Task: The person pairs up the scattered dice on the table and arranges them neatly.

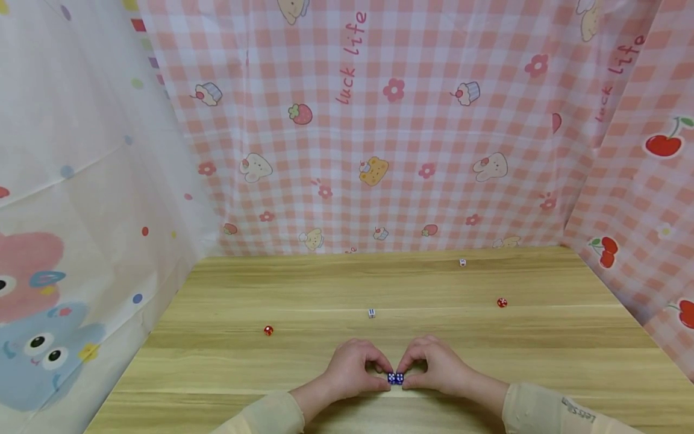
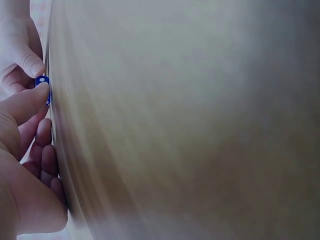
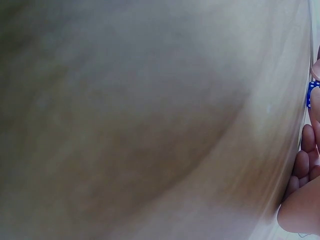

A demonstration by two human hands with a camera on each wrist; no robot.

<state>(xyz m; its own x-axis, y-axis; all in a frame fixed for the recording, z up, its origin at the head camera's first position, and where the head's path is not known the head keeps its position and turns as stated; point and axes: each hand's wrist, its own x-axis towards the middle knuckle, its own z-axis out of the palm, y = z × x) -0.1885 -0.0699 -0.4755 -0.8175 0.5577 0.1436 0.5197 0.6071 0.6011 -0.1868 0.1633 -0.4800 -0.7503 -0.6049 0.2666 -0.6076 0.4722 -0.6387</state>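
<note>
Two blue dice with white pips sit side by side on the wooden table near its front. My left hand pinches the left blue die between thumb and finger. On the other side, my right hand pinches the right blue die in the same way. The dice are touching or nearly so; the gap is too small to tell. In the left wrist view, blue shows past the left thumb, with the right hand behind. The right wrist view catches only a sliver of blue die beside the fingers.
Beyond the hands, a white die lies mid-table and another white die near the back edge. A red die is at the left, a second red die at the right. Patterned curtains enclose the wooden table.
</note>
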